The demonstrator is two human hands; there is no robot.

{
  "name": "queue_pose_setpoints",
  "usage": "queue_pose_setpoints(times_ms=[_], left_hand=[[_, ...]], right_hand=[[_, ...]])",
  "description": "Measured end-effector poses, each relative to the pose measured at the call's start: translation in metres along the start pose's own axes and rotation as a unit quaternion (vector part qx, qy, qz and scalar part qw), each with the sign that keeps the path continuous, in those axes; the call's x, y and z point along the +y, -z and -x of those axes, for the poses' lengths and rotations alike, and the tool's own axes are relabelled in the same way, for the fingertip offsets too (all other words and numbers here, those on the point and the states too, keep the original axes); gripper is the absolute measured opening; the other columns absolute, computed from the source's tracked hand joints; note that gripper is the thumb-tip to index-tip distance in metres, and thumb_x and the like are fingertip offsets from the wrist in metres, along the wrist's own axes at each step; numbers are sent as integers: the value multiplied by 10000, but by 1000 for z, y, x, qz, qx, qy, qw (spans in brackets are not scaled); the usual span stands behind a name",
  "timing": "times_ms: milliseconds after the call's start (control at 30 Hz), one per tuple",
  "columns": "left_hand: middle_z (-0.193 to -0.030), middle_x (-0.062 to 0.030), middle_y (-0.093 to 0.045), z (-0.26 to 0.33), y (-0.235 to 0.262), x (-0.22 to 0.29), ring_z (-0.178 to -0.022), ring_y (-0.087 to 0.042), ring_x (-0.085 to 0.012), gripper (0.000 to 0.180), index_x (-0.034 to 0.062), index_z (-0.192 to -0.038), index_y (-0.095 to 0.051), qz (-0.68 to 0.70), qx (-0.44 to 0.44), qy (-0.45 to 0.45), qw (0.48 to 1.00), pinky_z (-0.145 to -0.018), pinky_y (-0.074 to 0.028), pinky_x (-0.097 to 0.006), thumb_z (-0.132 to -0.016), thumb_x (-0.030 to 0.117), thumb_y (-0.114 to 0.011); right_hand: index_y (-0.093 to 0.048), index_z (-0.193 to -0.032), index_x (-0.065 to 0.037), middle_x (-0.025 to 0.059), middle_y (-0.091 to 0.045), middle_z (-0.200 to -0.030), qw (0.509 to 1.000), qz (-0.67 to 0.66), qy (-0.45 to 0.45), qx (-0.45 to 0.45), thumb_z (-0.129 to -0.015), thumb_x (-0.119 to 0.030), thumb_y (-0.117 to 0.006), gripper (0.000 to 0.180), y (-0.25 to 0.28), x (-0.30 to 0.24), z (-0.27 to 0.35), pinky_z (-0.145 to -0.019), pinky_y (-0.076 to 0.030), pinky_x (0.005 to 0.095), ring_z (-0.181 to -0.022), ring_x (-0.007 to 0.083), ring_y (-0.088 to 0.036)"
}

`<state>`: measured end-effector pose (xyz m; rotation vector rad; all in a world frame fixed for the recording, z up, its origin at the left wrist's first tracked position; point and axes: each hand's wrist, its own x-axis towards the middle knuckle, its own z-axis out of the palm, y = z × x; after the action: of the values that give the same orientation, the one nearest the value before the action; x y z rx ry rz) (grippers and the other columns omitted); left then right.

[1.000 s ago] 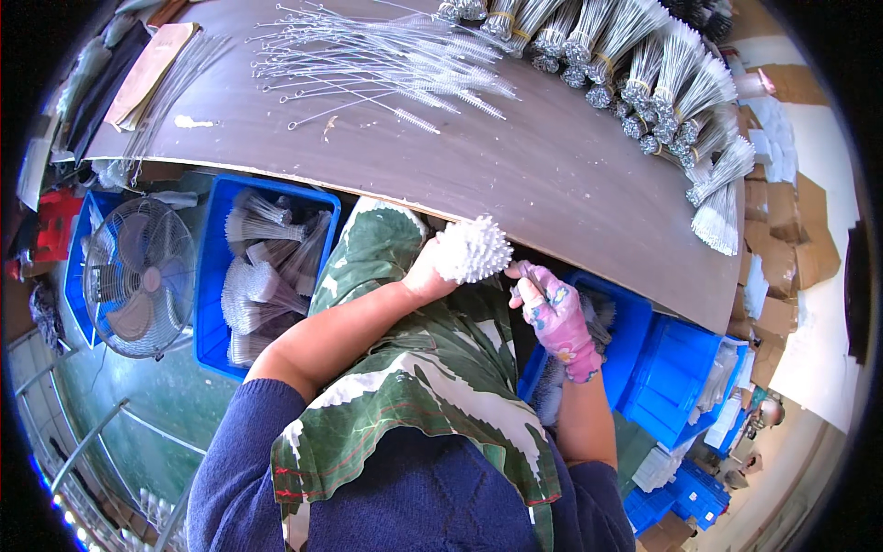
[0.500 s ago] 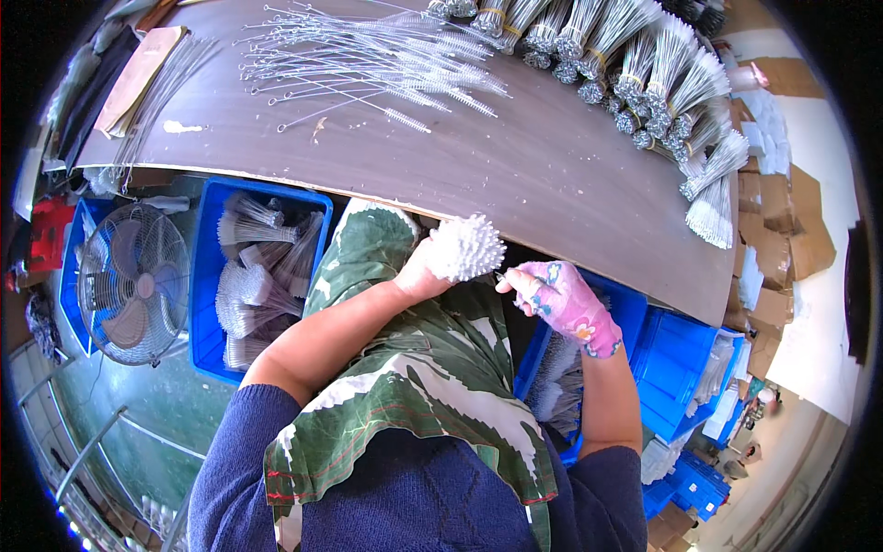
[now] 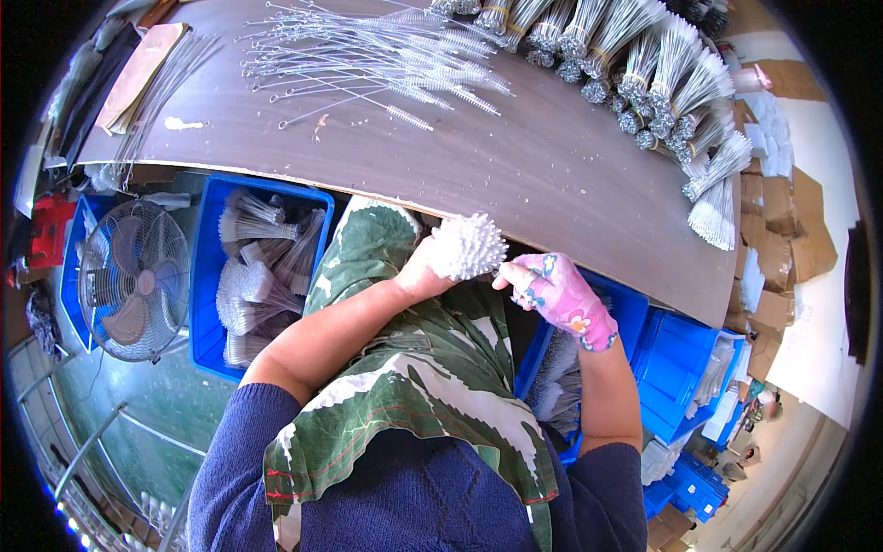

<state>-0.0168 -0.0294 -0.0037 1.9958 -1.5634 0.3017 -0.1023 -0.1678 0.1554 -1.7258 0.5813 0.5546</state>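
The head view comes from the left one of two fisheye cameras worn side by side, looking steeply down over the navy-blue knitted sweater (image 3: 414, 501) and green-and-white camouflage apron (image 3: 340, 451) to the bare left hand (image 3: 420, 274) and pink-flowered, gloved right hand (image 3: 563, 296), near mid-picture. Its wide field spans the brown-grey, flat tabletop (image 3: 368, 161) ahead and, farther off, the green floor (image 3: 175, 396), bending straight edges toward a dark, rounded rim.

Left hand (image 3: 424, 272) holds bristly bundle (image 3: 471, 247) — gloved right hand (image 3: 556, 291) beside.
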Motion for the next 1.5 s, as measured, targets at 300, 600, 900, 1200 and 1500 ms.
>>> queue_pose_setpoints(times_ms=[300,600,900,1200,1500], left_hand=[[-731,-79,-510,-2,3,1,-718,-552,-257,172,104,-783,-582,-53,-4,-31,998,-565,-422,-378,-721,264,-584],[-777,-83,-523,21,-34,-3,-714,-566,-240,178,110,-872,-578,-4,0,28,1000,-566,-444,-366,-743,233,-570],[-792,-80,-526,13,-20,-3,-672,-567,-214,168,91,-920,-562,72,24,44,996,-525,-454,-325,-794,194,-521],[-924,-124,-595,7,-3,3,-845,-596,-267,285,36,-1023,-579,84,-103,99,986,-705,-501,-362,-753,127,-565],[-965,-130,-606,10,-6,1,-872,-601,-276,285,28,-1022,-594,139,-40,94,985,-746,-499,-355,-750,110,-567]], right_hand=[[-634,-844,4,-15,-530,-643,998,-55,-24,-14,-920,-271,-505,312,9,-14,15,-508,-367,194,-553,40,-445],[-633,-735,-18,1,-545,-595,997,51,-63,16,-910,-284,-513,341,12,-19,-1,-529,-408,249,-537,77,-476],[-637,-748,-9,2,-543,-611,992,124,-26,4,-893,-297,-529,340,13,-49,5,-553,-407,251,-558,80,-483],[-629,-757,-18,158,-591,-644,952,305,-22,-19,-881,-341,-517,363,22,-51,-12,-617,-449,380,-631,290,-594],[-643,-768,-49,145,-612,-670,941,336,1,-44,-870,-269,-525,269,18,-60,-11,-628,-461,369,-646,270,-607]])
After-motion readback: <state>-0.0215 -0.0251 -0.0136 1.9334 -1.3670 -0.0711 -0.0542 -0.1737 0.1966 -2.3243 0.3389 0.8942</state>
